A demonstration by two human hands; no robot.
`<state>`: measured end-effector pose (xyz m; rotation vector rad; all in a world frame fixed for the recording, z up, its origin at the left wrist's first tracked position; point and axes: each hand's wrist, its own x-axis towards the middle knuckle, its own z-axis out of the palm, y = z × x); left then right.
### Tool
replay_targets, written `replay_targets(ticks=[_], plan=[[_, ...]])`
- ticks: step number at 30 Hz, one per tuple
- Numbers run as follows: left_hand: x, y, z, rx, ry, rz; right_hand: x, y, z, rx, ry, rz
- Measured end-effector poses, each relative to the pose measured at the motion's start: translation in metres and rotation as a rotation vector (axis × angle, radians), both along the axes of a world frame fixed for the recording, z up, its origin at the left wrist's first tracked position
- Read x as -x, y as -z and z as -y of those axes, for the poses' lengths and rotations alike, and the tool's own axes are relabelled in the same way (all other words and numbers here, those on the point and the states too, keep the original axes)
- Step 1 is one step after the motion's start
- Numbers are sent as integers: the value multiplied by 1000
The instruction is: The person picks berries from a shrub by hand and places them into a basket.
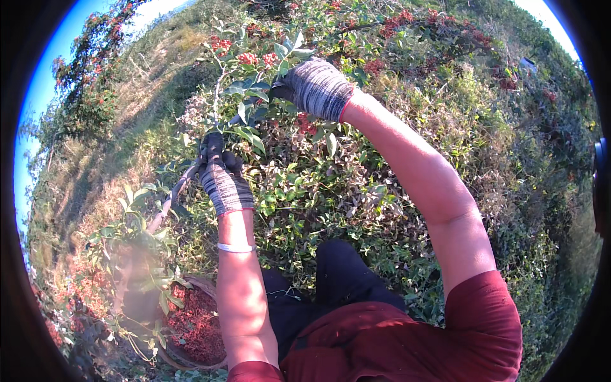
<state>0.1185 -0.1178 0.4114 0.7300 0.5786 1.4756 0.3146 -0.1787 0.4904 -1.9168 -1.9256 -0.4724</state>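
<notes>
Both hands wear grey striped knit gloves with dark palms. My left hand [222, 172] is closed around a woody branch [174, 191] that rises from the lower left. My right hand [312, 88] is up at the leafy top of the branch, its fingertips hidden behind the glove and among green leaves [248, 93]; whether it grips a stem cannot be made out. Clusters of small red berries [247, 58] sit just left of and above my right hand. Another red cluster [305, 124] hangs below it.
A round basket [203, 285] filled with red berries stands at the lower left, beside my left forearm. Leafy twigs partly cover it. Low green and dried plants cover the ground before my knees. Berry-laden branches [396, 24] stretch across the top, and a berry bush [90, 71] stands upper left.
</notes>
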Motion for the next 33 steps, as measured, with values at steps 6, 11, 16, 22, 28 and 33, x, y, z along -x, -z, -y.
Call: replay_targets(ticks=[6,11,16,22,28,33], plan=[[3,17,6,-105,51,-23,3,-1,6,41,-22,34],[-26,50,-2,125,323,39,-10,11,4,-79,-64,69],[-51,15,16,124,362,22,-3,-1,19,-47,-80,81],[-55,14,8,83,419,-156,-20,14,8,-97,-118,228],[-50,9,21,-106,362,-408,-14,17,10,-16,-72,228],[-47,22,9,-262,321,-649,-16,27,7,-56,-83,202]])
